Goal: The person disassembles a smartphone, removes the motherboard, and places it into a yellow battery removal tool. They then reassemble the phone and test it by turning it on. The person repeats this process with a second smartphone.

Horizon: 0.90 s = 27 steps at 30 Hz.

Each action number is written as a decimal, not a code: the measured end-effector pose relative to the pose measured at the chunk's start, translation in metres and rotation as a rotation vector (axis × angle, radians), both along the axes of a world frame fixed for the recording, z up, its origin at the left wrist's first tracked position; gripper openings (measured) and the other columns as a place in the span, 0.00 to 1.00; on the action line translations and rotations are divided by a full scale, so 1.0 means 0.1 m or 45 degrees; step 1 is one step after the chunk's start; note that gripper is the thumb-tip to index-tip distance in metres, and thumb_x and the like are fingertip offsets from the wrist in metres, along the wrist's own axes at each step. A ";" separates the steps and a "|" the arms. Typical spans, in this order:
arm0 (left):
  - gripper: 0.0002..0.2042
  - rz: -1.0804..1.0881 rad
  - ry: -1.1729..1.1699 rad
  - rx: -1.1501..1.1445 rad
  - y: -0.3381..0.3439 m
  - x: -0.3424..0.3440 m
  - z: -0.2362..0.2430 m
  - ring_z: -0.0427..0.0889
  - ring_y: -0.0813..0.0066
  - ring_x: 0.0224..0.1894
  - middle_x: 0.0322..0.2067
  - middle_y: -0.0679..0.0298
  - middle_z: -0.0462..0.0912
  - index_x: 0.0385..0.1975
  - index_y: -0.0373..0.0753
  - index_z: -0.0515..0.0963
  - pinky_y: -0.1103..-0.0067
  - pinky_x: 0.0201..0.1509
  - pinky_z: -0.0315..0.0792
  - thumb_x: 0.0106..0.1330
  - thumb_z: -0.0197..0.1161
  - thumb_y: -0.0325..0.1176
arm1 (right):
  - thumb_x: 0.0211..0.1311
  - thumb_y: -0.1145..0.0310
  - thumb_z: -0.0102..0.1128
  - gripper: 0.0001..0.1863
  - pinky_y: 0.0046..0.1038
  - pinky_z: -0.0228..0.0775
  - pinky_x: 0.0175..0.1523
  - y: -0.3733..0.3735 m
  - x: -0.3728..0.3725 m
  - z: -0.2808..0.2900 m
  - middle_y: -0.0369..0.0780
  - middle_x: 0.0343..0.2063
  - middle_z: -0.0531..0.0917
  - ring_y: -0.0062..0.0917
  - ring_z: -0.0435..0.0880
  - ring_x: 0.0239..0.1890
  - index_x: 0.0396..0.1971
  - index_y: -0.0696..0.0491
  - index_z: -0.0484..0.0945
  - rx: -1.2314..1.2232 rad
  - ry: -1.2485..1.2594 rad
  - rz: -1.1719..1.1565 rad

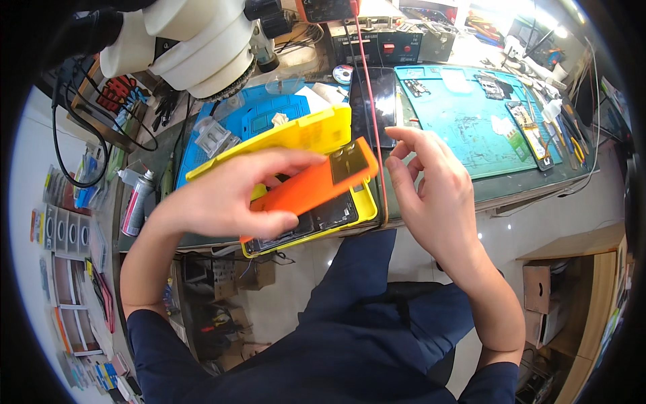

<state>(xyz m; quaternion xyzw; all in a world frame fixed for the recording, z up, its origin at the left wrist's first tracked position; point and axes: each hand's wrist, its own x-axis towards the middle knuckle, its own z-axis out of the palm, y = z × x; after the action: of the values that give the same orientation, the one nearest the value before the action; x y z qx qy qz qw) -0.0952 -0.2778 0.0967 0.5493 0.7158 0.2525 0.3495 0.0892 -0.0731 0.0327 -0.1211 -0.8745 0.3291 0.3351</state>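
Note:
My left hand (232, 192) grips an orange phone back cover (313, 185) along its edge, thumb in front and fingers behind. The cover is tilted, with a dark camera window at its upper right end. Under it lies an open yellow case (367, 205) at the bench's front edge, its lid (296, 133) raised behind. A black phone body with inner parts showing (333, 212) rests in the case, partly hidden by the cover. My right hand (437, 185) hovers right of the case, fingers bent and apart, with nothing seen in it.
A red cable (371, 87) hangs between my hands. Behind stands a dark-screened phone (385, 101) on the bench. A teal mat (444, 131) with an opened phone (528, 131) and tools lies right. A microscope (195, 50) overhangs the blue mat (266, 118); a spray can (138, 202) stands left.

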 end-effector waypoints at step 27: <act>0.20 -0.027 1.390 0.975 -1.07 0.64 -0.87 0.83 0.61 0.46 0.48 0.59 0.81 0.53 0.37 0.80 0.68 0.50 0.79 0.62 0.72 0.36 | 0.43 0.81 0.59 0.22 0.37 0.76 0.56 -0.06 0.18 -0.32 0.41 0.49 0.81 0.37 0.81 0.51 0.44 0.56 0.83 0.517 0.102 0.421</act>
<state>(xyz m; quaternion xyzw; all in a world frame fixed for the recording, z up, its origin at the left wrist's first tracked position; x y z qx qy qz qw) -0.0313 -0.3843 0.0098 0.6907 0.6442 0.1712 -0.2804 0.1067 -0.0787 0.0005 0.1063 -0.9166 0.2017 0.3284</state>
